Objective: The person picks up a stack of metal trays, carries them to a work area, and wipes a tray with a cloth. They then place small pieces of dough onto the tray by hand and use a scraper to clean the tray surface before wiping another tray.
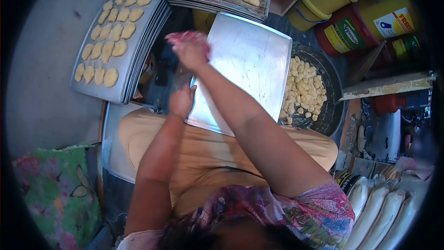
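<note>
The bare metal tray [249,65] lies in front of the person, its near end at the lap between the forearms and its far end beyond both hands. Its long axis runs away from the body, the far end leaning slightly to the right. It is smooth, shiny and rectangular, with a low raised rim and fine scratches.

The right hand [192,55], crossed over the left forearm's line, has its fingers closed around a bunched, soft pink patterned cloth [180,38] at the tray's left edge; whether the cloth touches the rim I cannot tell. Nearer the body, the left hand [182,100] has its thumb up against that same edge; its other fingers are hidden, so their grip cannot be told.

Left of both hands, a stack of thin metal trays [77,78] bears rows of flattened, oval dough pieces [106,31]. Beyond the right hand, a darker, stained baking tray [263,8] holds similar pieces. Right of the hands, past the bare metal tray, a round black basin [334,106] contains small lumpy dough balls [306,85].
</note>
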A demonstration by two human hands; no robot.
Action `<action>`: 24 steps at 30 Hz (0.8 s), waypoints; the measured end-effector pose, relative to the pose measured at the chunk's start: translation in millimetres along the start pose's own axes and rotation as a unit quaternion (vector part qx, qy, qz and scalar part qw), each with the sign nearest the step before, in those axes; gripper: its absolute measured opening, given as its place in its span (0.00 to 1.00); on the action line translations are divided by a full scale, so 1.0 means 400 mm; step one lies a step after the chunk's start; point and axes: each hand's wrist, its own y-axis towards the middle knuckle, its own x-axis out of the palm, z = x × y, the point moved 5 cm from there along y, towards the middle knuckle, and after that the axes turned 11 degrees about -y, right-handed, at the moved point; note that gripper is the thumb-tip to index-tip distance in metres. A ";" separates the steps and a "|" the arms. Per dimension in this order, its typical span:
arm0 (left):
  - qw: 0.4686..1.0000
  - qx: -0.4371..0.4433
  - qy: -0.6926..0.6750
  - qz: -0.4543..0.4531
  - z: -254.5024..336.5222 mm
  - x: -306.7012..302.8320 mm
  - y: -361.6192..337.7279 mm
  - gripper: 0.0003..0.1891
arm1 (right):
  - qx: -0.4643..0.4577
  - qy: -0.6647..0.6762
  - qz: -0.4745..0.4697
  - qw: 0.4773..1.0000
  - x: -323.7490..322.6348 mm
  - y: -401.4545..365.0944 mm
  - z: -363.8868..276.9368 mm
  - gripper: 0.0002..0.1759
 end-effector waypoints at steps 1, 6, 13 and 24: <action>1.000 -0.015 0.012 -0.018 -0.011 0.005 0.004 0.19 | 0.032 0.165 0.000 0.986 0.016 -0.011 -0.048 0.30; 0.999 0.015 -0.048 0.004 -0.014 -0.004 0.005 0.18 | 0.173 0.471 -0.014 0.865 -0.055 -0.058 0.042 0.26; 0.982 -0.023 -0.184 0.027 -0.026 -0.046 0.003 0.20 | 0.259 0.039 0.084 0.962 -0.333 -0.259 0.508 0.49; 0.998 -0.030 -0.050 0.005 0.045 -0.033 0.024 0.16 | 0.074 -0.155 -0.025 0.985 -0.079 -0.049 0.230 0.42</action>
